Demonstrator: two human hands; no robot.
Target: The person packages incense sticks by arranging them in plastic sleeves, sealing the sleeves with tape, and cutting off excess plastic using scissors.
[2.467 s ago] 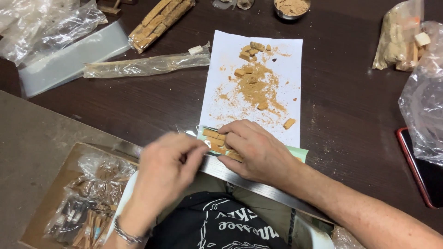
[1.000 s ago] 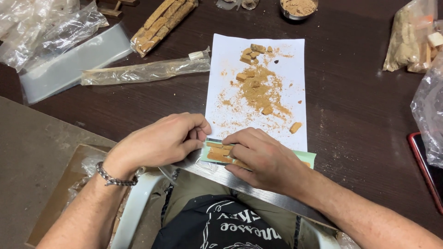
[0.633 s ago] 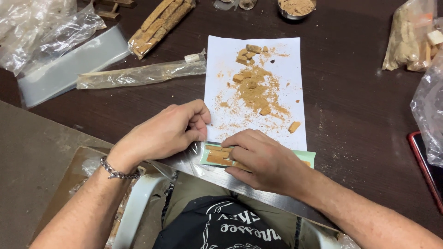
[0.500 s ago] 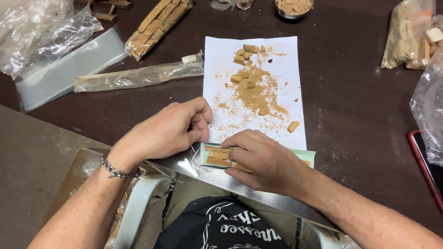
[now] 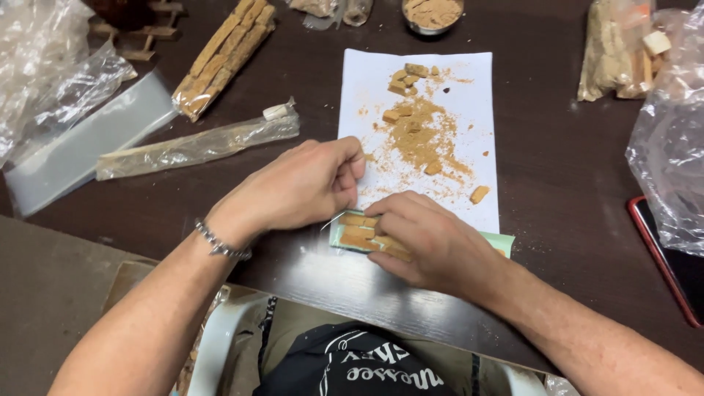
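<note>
Brown small bars [image 5: 361,229] lie in a row on a light green strip [image 5: 493,240] at the near edge of the dark table [image 5: 557,169], just below the white sheet of paper [image 5: 469,110]. My right hand [image 5: 433,246] lies flat over these bars, fingers stretched and pressing them down, not closed around anything. My left hand [image 5: 301,187] is just beside it, with the fingers curled and the tips pinched together at the left end of the strip; if something thin is between them I cannot tell. On the paper there is brown powder with broken pieces [image 5: 418,128]. Further left lie a long clear packet [image 5: 198,144], and a wrapped bundle of the same bars [image 5: 224,55]. A small bowl of powder [image 5: 433,13] stands at the far edge.
</note>
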